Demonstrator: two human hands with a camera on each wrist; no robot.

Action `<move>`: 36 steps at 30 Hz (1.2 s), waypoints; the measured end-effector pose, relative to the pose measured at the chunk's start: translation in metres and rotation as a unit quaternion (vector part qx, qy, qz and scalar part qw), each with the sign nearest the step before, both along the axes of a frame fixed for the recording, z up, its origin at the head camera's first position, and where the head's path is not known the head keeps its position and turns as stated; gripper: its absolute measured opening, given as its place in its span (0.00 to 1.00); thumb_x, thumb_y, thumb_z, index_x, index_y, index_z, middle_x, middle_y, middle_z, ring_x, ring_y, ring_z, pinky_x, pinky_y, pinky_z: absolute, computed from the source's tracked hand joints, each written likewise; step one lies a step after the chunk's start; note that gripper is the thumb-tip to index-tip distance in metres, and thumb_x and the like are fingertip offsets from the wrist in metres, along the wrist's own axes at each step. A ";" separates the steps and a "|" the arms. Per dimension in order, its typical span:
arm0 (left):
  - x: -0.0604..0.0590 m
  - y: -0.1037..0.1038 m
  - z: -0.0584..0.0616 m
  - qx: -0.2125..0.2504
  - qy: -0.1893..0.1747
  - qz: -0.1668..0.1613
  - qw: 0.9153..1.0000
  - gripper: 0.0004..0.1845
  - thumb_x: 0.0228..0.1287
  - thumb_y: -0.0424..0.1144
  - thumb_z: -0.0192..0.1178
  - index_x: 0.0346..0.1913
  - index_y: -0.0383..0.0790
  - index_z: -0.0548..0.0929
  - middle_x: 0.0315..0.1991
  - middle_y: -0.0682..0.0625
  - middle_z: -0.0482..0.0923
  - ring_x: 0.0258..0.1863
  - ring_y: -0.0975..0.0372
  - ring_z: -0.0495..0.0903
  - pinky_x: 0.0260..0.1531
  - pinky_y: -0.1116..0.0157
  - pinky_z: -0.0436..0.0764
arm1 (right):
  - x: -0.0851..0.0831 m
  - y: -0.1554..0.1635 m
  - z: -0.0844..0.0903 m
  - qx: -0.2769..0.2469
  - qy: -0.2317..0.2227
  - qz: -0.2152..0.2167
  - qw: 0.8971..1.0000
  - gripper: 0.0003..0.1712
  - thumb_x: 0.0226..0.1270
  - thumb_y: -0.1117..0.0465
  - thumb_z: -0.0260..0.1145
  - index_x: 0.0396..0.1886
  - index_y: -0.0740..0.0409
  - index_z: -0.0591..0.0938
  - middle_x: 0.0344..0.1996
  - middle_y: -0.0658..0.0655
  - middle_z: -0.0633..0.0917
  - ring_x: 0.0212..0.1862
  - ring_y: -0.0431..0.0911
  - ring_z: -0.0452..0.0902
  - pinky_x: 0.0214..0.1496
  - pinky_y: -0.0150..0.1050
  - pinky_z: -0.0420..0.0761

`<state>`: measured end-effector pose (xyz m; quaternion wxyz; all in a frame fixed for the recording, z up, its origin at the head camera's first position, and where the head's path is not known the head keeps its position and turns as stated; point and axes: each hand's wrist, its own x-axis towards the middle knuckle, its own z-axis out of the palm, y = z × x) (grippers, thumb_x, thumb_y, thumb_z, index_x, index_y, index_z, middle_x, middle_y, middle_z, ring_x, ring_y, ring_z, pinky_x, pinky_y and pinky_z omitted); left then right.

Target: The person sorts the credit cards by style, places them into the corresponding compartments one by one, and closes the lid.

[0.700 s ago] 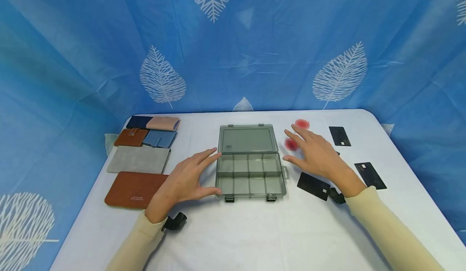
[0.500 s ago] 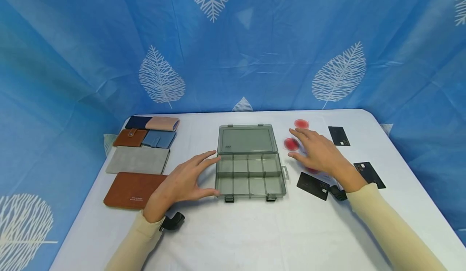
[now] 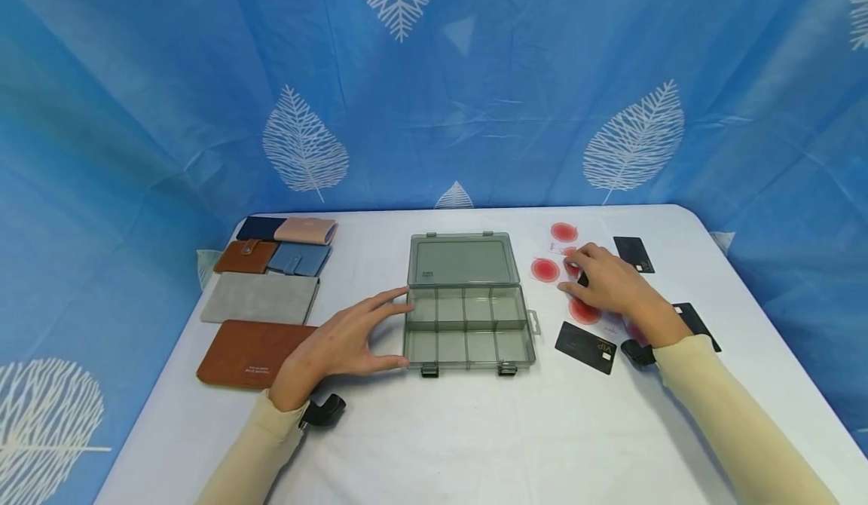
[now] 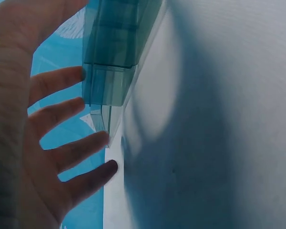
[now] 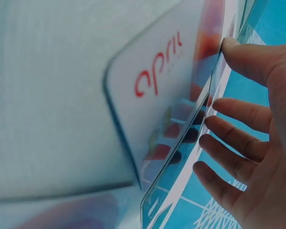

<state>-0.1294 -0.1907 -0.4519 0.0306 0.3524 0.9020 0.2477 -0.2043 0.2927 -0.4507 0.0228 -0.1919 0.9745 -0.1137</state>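
At a guess, picking up a card is the step in hand. The right hand (image 3: 610, 283) is down over the clear cards (image 3: 545, 270) toward the desk's (image 3: 441, 445) right edge, thumb and fingers apart around a dark piece (image 3: 583, 280), likely a black card; I can't tell whether its grip has pinched that yet. Three black cards (image 3: 586, 347) lie nearby, two of them closer to the right edge. The box (image 3: 468, 365) sits mid-desk, lid (image 3: 463, 258) laid back toward the far edge. The left hand's (image 3: 337, 343) grip is spread wide at its left side. The next move seems to call for thumb and fingertips catching the thin card's edge, since it lies so flat.
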 end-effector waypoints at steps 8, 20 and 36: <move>-0.002 0.003 0.000 0.010 -0.016 0.000 1.000 0.47 0.61 0.62 0.77 0.77 0.42 0.75 0.84 0.49 0.62 0.80 0.50 0.68 0.70 0.43 0.76 | -0.005 -0.001 0.009 -0.038 -0.043 -0.010 0.998 0.31 0.67 0.53 0.80 0.59 0.71 0.83 0.61 0.75 0.76 0.60 0.66 0.74 0.66 0.67 0.78; -0.001 0.011 -0.003 -0.006 -0.004 0.006 1.000 0.48 0.62 0.64 0.75 0.79 0.43 0.73 0.85 0.50 0.60 0.79 0.49 0.69 0.70 0.42 0.75 | -0.005 -0.007 0.015 -0.058 -0.057 -0.058 0.995 0.21 0.75 0.60 0.72 0.60 0.55 0.73 0.46 0.67 0.88 0.39 0.56 0.82 0.47 0.60 0.84; 0.003 0.018 -0.006 -0.008 0.010 0.005 1.000 0.47 0.66 0.65 0.71 0.79 0.42 0.72 0.86 0.50 0.57 0.79 0.49 0.69 0.68 0.42 0.77 | 0.014 -0.025 0.034 -0.211 0.043 -0.098 0.972 0.15 0.81 0.63 0.65 0.62 0.60 0.81 0.52 0.71 0.89 0.55 0.66 0.87 0.55 0.66 0.85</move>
